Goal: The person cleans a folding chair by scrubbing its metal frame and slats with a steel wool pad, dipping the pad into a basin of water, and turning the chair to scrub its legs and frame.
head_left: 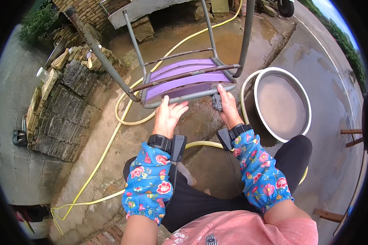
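Observation:
A chair with a purple slatted seat (188, 83) and worn grey metal legs is tipped over in front of me, legs pointing up and away. My left hand (169, 116) touches the near metal rail at its left part, thumb against the rail and the other fingers spread to the right. My right hand (229, 107) is at the rail's right corner, its thumb on the tube. Between its fingers and the rail sits a dark grey scouring pad (216, 102).
A round metal basin (309, 106) of murky water stands at the right. A yellow hose (98, 165) loops over the wet ground under the chair. Stacked grey tiles (63, 118) and stones lie at the left. Dark shoes (19, 137) rest at far left.

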The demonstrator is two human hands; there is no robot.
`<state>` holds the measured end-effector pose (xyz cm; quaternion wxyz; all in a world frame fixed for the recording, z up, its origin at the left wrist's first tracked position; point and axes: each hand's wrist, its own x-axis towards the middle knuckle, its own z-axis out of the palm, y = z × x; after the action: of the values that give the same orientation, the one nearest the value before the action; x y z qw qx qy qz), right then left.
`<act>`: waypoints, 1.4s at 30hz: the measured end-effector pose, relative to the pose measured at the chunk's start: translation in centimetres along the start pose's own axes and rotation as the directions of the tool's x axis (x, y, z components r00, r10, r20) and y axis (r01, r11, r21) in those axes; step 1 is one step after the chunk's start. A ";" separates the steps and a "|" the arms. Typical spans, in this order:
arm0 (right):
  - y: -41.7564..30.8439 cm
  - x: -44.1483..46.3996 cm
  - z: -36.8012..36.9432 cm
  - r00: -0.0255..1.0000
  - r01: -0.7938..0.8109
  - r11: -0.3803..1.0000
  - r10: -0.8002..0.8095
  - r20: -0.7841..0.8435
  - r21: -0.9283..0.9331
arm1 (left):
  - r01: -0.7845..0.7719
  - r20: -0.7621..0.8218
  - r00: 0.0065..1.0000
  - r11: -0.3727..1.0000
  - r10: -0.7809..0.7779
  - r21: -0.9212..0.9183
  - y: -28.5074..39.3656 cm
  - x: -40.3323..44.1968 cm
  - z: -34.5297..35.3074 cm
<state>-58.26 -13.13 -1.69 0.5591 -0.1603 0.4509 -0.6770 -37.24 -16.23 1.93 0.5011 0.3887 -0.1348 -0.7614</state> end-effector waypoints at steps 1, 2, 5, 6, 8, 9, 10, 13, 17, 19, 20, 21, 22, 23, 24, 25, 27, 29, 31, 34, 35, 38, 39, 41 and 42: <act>-1.5 -1.1 -0.7 0.993 -0.065 0.993 0.074 0.090 -0.097 | -0.060 0.046 0.997 0.998 0.062 -0.036 -0.2 0.5 -0.2; -3.1 -1.7 -1.6 0.958 -0.155 0.965 0.199 0.206 -0.212 | -0.056 0.053 0.997 0.996 0.060 -0.068 -0.2 0.7 -0.1; -6.8 -2.9 -1.8 0.933 0.281 0.777 -0.083 0.351 -0.563 | -0.126 0.026 0.992 0.992 0.125 0.008 0.0 0.4 0.7; -9.0 -2.8 -0.7 0.889 0.445 0.652 -0.240 0.389 -0.614 | -0.119 0.029 0.992 0.993 0.120 -0.017 -0.2 0.2 0.8; -12.2 -1.9 2.4 0.738 0.650 0.417 -0.546 0.397 -0.635 | -0.162 0.012 0.987 0.986 0.162 -0.025 -0.4 0.1 1.1; -12.8 -0.4 3.3 0.645 0.699 0.232 -0.614 0.455 -0.677 | -0.141 0.012 0.990 0.988 0.142 -0.062 -0.6 0.4 0.9; -13.0 1.2 4.1 0.541 0.720 0.038 -0.656 0.526 -0.693 | -0.142 0.010 0.990 0.987 0.143 -0.071 -0.9 0.4 0.9; -9.3 5.9 3.5 0.504 0.650 -0.365 -0.450 0.737 -0.667 | -0.140 -0.065 0.989 0.983 0.133 -0.116 -1.4 1.0 1.1; -7.8 6.0 4.3 0.508 0.618 -0.418 -0.434 0.744 -0.666 | -0.156 -0.136 0.981 0.978 0.137 -0.137 -1.9 2.6 0.8; -7.8 6.3 5.3 0.497 0.609 -0.445 -0.430 0.754 -0.656 | -0.178 -0.247 0.956 0.982 0.156 -0.068 -1.0 1.0 2.4; -7.6 6.2 6.2 0.507 0.639 -0.437 -0.381 0.773 -0.634 | -0.177 -0.242 0.958 0.981 0.152 -0.084 -1.0 1.0 2.5; -7.1 6.1 7.0 0.518 0.664 -0.424 -0.333 0.788 -0.616 | -0.175 -0.222 0.963 0.981 0.153 -0.082 -0.8 0.9 2.5; -6.1 6.6 8.3 0.464 0.730 -0.403 -0.301 0.833 -0.552 | -0.173 -0.201 0.967 0.982 0.155 -0.073 -0.5 0.8 2.3; -5.2 6.2 10.1 0.405 0.796 -0.353 -0.294 0.866 -0.492 | -0.165 -0.165 0.975 0.984 0.151 -0.072 -0.5 1.0 2.0; -4.1 6.0 12.1 0.351 0.838 -0.352 -0.239 0.905 -0.418 | -0.158 -0.156 0.977 0.985 0.145 -0.073 -0.4 1.0 1.8; -3.4 4.9 14.8 0.409 0.849 -0.304 -0.138 0.902 -0.432 | -0.153 -0.145 0.979 0.987 0.144 -0.048 -0.3 1.0 1.7; -1.6 3.3 19.5 0.287 0.921 -0.265 -0.030 0.958 -0.284 | -0.111 -0.098 0.990 0.993 0.106 -0.050 -0.2 1.4 1.4; 0.8 4.8 22.0 -0.182 0.853 -0.475 0.122 0.976 0.218 | -0.161 -0.082 0.985 0.975 0.150 -0.150 -0.5 1.9 1.1; 1.5 3.2 23.2 0.167 0.970 -0.191 0.087 0.982 -0.148 | -0.149 0.061 0.985 0.969 0.164 -0.195 0.0 0.8 0.5; -0.3 2.3 20.3 0.130 0.967 -0.225 0.025 0.991 -0.121 | 0.047 0.025 0.999 0.985 -0.044 -0.166 1.5 0.5 0.9; -1.4 1.9 19.2 0.165 0.961 -0.233 0.056 0.985 -0.148 | 0.021 0.043 0.999 0.994 -0.016 -0.106 1.4 0.2 1.2; -3.6 1.7 15.3 0.213 0.942 -0.272 0.026 0.977 -0.198 | 0.007 0.096 0.995 0.999 -0.003 -0.044 0.7 1.0 -0.2; -4.4 2.1 13.5 0.214 0.919 -0.343 0.020 0.977 -0.195 | -0.025 0.087 0.996 0.998 0.029 -0.053 0.6 1.0 -0.3; -6.3 2.2 9.8 0.223 0.882 -0.430 0.020 0.975 -0.193 | -0.071 0.066 0.995 0.997 0.073 -0.042 0.4 1.2 -0.8; -7.4 2.2 8.2 0.226 0.872 -0.449 0.020 0.974 -0.193 | -0.072 0.061 0.995 0.997 0.074 -0.032 0.5 1.2 -0.8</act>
<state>-57.63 -18.86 7.99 -0.0863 -0.9018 0.3659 -0.2131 -36.53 -17.33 1.16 0.5299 0.3519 -0.1531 -0.7563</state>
